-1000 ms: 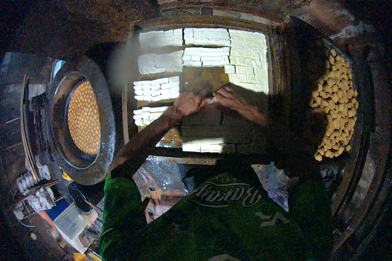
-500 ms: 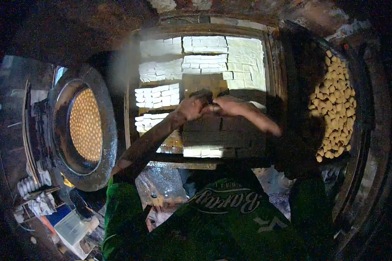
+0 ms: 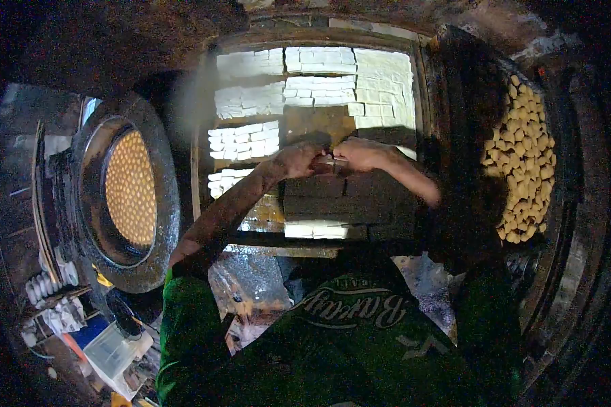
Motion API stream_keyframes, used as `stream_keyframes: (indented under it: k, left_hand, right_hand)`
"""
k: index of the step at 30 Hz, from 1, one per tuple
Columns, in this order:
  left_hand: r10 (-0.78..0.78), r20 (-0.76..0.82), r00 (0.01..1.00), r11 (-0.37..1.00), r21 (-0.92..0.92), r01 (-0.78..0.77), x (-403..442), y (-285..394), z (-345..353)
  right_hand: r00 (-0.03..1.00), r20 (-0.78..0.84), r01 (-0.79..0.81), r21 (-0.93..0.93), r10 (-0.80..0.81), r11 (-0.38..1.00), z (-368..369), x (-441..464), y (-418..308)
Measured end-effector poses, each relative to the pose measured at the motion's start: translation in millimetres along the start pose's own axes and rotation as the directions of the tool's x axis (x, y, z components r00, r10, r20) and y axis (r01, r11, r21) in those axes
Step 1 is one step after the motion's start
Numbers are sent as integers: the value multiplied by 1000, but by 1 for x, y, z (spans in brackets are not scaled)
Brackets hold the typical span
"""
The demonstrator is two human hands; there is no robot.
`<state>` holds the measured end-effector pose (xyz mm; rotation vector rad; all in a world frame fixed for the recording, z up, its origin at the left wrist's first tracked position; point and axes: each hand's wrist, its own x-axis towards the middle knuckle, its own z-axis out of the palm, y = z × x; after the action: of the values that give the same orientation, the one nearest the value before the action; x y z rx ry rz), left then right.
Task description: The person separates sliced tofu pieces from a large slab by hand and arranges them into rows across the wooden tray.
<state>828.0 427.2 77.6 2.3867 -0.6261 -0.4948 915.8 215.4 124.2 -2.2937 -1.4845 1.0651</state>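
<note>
My left hand (image 3: 304, 159) and my right hand (image 3: 358, 154) meet over the middle of a wooden tray (image 3: 428, 102), fingers curled inward and nearly touching. Something small and pale brown shows between the fingertips, too shaded to name. Just below them lies a shadowed slab of tofu (image 3: 319, 190), with its lit front strip (image 3: 324, 230) near the tray's front edge. Cut white tofu rows (image 3: 244, 141) lie to the left, and more cut rows (image 3: 319, 88) lie beyond my hands. At the back right is a scored tofu block (image 3: 383, 81).
Left of the tray stands a wide round pan (image 3: 163, 210) with many pieces frying in bubbling oil (image 3: 130, 190). On the right, a heap of golden fried pieces (image 3: 523, 163) fills a dark container. A clear plastic box (image 3: 112, 349) sits low at the left.
Both hands stay close together at the same part of the tray. Their fingers have shifted slightly and look less blurred. The whole view has moved a little.
</note>
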Motion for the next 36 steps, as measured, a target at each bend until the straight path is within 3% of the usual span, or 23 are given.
stream_keyframes:
  k: [2,3,5,7,8,10,11,13,14,15,17,18,19,21,22,25,26,29,30,31,33,34,36]
  left_hand:
    - [-79,34,996,995,65,77,-1,-6,7]
    - [-27,31,999,998,58,25,-5,21,-17]
    - [25,29,999,999,47,-26,-7,36,-28]
    - [-293,251,923,955,129,268,-5,31,-22]
    - [-294,253,922,955,125,270,-7,29,-16]
    - [-15,-113,994,890,451,64,-14,18,14]
    - [171,-247,954,790,613,17,-18,12,31]
    - [564,-359,744,492,869,47,-28,22,34]
    - [486,-322,813,499,865,44,-29,23,32]
    - [483,-320,815,501,865,42,-26,23,27]
    - [162,-321,933,903,431,-9,-13,21,16]
    - [-159,-166,973,976,124,180,-15,64,-24]
    - [-160,-168,973,975,124,182,-15,64,-26]
    - [-40,-292,956,999,-8,40,-12,57,-31]
    - [-30,-309,951,999,14,36,-15,60,-30]
    - [65,-217,974,998,33,-59,-23,60,-16]
    - [19,-164,986,1000,1,-19,-21,43,6]
    - [-14,-231,973,992,118,42,-33,49,6]
    - [-114,-308,945,956,224,189,-31,54,16]
    - [-122,-300,946,956,219,193,-34,53,23]
    - [-68,-269,961,845,497,198,-35,44,32]
    - [40,-319,947,900,424,105,-34,9,66]
    - [81,-276,958,912,409,41,-43,-19,105]
  right_hand:
    - [991,-78,102,-80,-108,992,-4,-8,-5]
    - [991,-77,99,-77,-105,992,5,-6,2]
    - [977,-213,19,190,22,982,38,2,25]
    - [957,-277,11,336,88,942,62,6,34]
    - [949,-299,23,377,98,926,71,7,36]
    - [939,-331,59,428,96,902,78,7,32]
    - [936,-340,73,441,92,895,78,7,30]
    - [933,-353,99,455,77,885,79,8,29]
    - [933,-353,106,468,76,878,79,10,28]
    - [932,-353,112,488,78,865,80,14,31]
    - [932,-354,124,514,79,849,81,22,37]
    - [926,-370,137,508,71,850,78,24,38]
    - [918,-391,159,500,58,851,68,20,29]
    - [874,-486,232,391,-15,891,30,-11,-5]
    - [875,-484,232,391,-15,891,52,-4,13]
    - [858,-513,299,432,-41,851,95,5,39]
    - [901,-428,170,508,76,844,98,-1,33]
    - [957,-286,21,265,57,964,61,-21,-8]
    - [854,-517,94,42,-58,995,57,-26,-13]
    - [699,-684,109,-188,-209,976,59,-29,-19]
    - [708,-583,110,-467,-399,877,62,-25,-16]
    - [591,-621,47,-611,-515,790,69,-25,-17]
    - [609,-636,-6,-601,-474,799,80,-25,-23]
